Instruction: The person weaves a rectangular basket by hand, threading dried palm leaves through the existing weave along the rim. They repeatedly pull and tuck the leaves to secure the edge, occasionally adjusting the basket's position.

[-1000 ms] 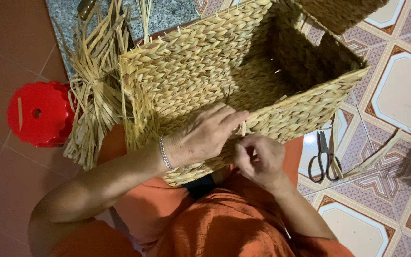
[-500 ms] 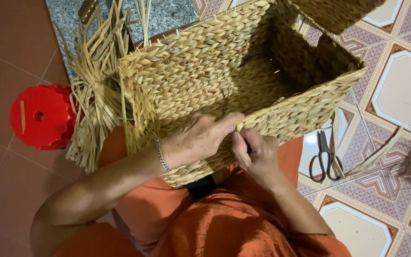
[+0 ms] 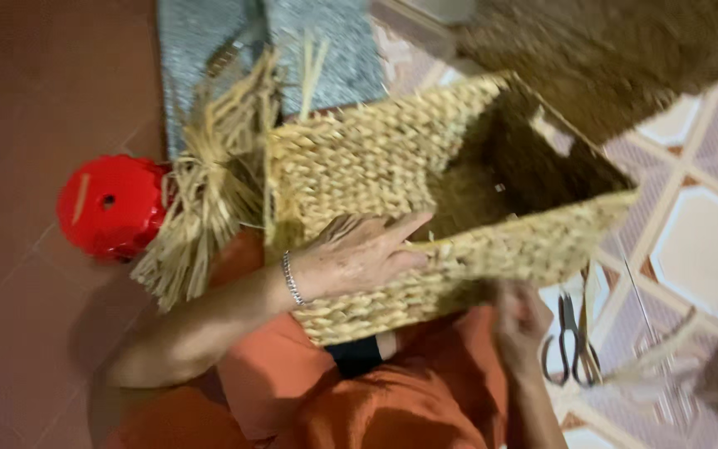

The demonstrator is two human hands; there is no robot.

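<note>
— Orange cloth nearest, at six o'clock: the person's lap. What rests on it?

— A woven straw basket point(image 3: 425, 199), box-shaped, tipped on its side across the lap, its open mouth turned toward three o'clock.

— And the hands?

— The left hand point(image 3: 359, 258) lies flat on the near wall, fingers point(image 3: 405, 226) spread open and pressing, not clasping. The right hand point(image 3: 518, 320) sits under the lower edge at five o'clock; whether its fingers are closed on a strand I cannot tell, as the picture is blurred.

— How would it handle?

— Light, I judge, and fairly stiff in the walls, though the weave gives a little and is rough enough not to slip. The rim or a corner looks the best hold; the loose straw ends point(image 3: 209, 208) at nine o'clock would bend or snap.

— Further out?

— Scissors point(image 3: 571, 341) on the tiled floor point(image 3: 700, 241) at four o'clock, a red plastic stool point(image 3: 110, 204) at nine, a grey mat point(image 3: 201, 41) at eleven.
</note>
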